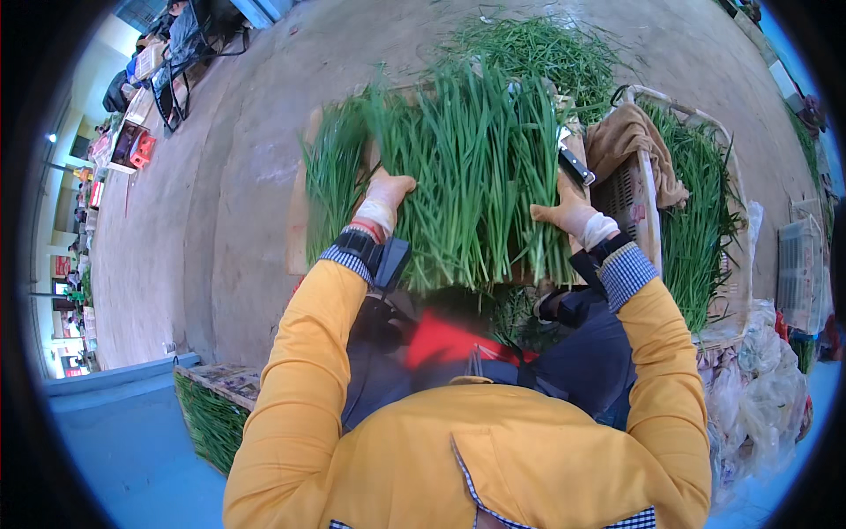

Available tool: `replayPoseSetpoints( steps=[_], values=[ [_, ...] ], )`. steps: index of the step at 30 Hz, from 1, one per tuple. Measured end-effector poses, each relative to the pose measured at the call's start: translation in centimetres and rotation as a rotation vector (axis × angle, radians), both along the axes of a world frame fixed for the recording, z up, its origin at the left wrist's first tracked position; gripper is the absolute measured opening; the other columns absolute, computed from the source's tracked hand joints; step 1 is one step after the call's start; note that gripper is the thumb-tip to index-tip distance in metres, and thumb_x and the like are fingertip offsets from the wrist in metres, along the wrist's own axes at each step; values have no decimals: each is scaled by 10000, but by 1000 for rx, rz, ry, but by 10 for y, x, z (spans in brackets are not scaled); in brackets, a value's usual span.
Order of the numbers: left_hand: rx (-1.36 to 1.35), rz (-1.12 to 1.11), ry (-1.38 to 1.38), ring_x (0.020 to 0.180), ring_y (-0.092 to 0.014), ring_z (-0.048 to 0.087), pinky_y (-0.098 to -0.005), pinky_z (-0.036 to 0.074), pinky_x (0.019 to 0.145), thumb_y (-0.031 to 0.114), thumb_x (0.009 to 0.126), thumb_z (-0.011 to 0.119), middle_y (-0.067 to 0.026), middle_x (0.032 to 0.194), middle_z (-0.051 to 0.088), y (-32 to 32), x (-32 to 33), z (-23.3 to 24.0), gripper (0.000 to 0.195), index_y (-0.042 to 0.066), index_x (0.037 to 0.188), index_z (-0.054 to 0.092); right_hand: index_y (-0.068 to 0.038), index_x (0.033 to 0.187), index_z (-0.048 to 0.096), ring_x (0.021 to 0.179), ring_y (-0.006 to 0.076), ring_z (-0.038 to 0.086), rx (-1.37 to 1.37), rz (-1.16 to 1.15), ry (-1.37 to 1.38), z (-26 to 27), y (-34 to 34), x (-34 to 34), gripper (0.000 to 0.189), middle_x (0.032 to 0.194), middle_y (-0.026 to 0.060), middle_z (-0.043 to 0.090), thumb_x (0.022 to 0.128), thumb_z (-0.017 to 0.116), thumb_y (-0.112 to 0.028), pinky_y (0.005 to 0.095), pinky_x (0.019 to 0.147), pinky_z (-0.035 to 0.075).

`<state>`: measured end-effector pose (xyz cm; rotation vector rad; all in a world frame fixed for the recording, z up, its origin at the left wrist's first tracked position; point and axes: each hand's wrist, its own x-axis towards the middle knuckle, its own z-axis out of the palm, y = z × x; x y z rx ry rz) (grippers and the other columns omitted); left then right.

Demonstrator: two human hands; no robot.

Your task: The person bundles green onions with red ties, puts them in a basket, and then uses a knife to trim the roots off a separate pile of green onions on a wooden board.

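Observation:
Long green leafy stalks, like Chinese chives (462,178), lie side by side across a wooden board (297,231). My left hand (388,192) presses at the left of the main bunch, its thumb on the stalks and its fingers hidden among them. At the bunch's right side is my right hand (570,206), thumb against the stalks, the other fingers partly hidden. Another portion of stalks (330,178) lies left of my left hand. A knife with a black handle (575,164) rests just beyond my right hand, its blade partly covered.
A plastic crate (739,291) of green stalks stands at the right, with a brown cloth (634,142) over its near side. Loose greens (548,56) lie on the floor beyond the board. Clear plastic bags (767,390) are at lower right, a bundle of greens (211,410) at lower left.

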<state>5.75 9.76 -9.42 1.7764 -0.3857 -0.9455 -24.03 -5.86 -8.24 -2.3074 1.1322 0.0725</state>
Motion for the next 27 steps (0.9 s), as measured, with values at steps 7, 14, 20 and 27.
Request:
replayPoseSetpoints(
  steps=[7,14,20,27],
  values=[
    [-76,94,297,839,-228,610,-353,512,745,123,782,669,-103,1016,614,-8,-15,0,403,0,1139,526,153,1247,371,1091,326,524,-43,-259,-211,-14,1,9,950,1185,268,521,746,582,-626,392,934,398],
    [-120,85,490,744,-220,618,-390,525,695,117,770,641,-71,864,639,-5,-54,24,206,18,947,608,12,1119,512,981,323,544,-76,-70,-426,-41,-10,5,619,1028,194,579,627,757,-272,409,873,426],
    [92,-185,359,1355,-321,150,-484,153,1069,634,648,689,-183,1461,234,-8,-1,49,1058,43,1407,249,20,1136,527,988,274,571,2,224,-17,8,-47,-14,474,1068,188,591,822,553,-335,345,827,458],
    [55,-4,362,1292,-278,324,-452,284,1033,528,642,764,-159,1423,325,-60,6,14,1013,44,1389,279,73,1217,497,1080,321,519,339,-244,14,-16,-68,35,906,1148,230,569,835,294,-724,373,922,373]
  ],
)
